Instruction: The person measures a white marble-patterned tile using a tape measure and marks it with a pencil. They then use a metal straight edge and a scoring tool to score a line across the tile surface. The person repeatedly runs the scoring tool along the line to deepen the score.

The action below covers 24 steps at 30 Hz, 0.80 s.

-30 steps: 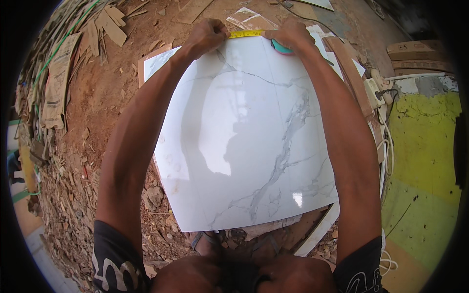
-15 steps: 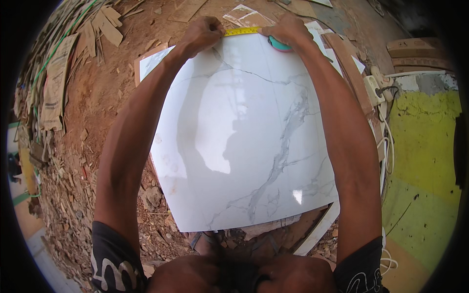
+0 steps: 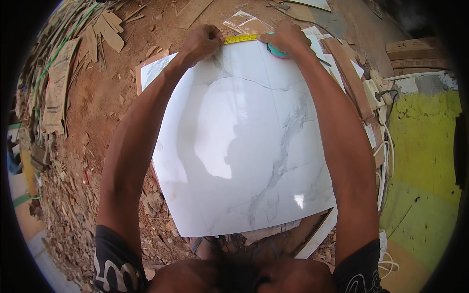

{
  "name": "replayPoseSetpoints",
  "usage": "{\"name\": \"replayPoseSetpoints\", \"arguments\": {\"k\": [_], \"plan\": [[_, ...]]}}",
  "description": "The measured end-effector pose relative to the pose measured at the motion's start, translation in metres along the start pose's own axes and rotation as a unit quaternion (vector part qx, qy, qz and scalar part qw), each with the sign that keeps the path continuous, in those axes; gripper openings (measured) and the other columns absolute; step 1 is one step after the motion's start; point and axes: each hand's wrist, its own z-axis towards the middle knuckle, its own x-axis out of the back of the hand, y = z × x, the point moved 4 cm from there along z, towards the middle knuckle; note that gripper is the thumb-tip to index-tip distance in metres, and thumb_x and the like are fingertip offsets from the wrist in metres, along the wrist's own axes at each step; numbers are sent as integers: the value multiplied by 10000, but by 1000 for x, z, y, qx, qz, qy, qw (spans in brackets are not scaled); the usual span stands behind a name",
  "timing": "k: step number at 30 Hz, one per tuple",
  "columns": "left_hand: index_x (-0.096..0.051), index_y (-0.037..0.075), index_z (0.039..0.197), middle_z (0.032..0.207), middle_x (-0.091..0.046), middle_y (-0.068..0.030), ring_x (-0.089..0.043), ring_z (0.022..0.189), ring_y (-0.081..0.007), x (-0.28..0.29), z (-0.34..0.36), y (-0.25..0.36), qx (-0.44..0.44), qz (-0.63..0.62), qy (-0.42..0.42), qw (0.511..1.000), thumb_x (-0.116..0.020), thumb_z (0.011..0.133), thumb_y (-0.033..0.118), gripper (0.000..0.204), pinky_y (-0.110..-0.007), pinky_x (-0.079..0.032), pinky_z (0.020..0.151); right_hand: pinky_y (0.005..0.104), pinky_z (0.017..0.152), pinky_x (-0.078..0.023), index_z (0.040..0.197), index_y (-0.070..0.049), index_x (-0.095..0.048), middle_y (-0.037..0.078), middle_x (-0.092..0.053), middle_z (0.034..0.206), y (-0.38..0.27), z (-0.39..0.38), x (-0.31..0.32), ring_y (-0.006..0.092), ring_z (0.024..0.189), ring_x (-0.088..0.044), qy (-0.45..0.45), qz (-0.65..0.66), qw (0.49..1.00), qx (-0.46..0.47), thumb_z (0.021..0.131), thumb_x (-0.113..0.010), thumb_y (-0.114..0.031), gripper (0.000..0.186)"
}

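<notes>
A large glossy white tile (image 3: pixel 244 146) with grey marble veins lies in front of me. Along its far edge stretches the yellow blade of a tape measure (image 3: pixel 240 38). My left hand (image 3: pixel 201 45) pinches the blade's left end at that edge. Over the turquoise tape case (image 3: pixel 277 52), my right hand (image 3: pixel 289 38) is closed, its fingers at the blade's right end. The case rests on or just above the tile; I cannot tell which. Part of it is hidden under the right hand.
Broken tile pieces (image 3: pixel 246 23) lie beyond the far edge. To the right are a white power strip (image 3: pixel 373 94) with cables, cardboard boxes (image 3: pixel 417 51) and a yellow-green surface (image 3: pixel 425 132). Rubble and wood scraps (image 3: pixel 105 29) cover the dirt on the left.
Both hands and the tape sit slightly lower in the picture, as does the tile's near edge. The hands keep their hold on the tape.
</notes>
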Motion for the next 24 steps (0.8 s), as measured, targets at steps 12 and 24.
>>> {"name": "replayPoseSetpoints", "arguments": {"k": [12,24], "plan": [[-747,5,997,905,-749,-156,-685,816,-217,1,2,-12,-26,-44,35,998,-659,910,109,162,-361,-540,765,511,989,-534,1251,-27,-670,204,-695,1275,-7,-13,10,376,1206,-663,-30,15,999,-9,809,-828,-438,624],[-742,6,1032,887,-723,-88,-626,766,-146,-1,7,-15,-3,-17,16,1000,-713,941,208,223,-337,-525,707,515,967,-544,1228,-41,-690,209,-700,1263,-4,-11,8,386,1185,-674,-24,14,1000,-1,800,-828,-448,606]]}}
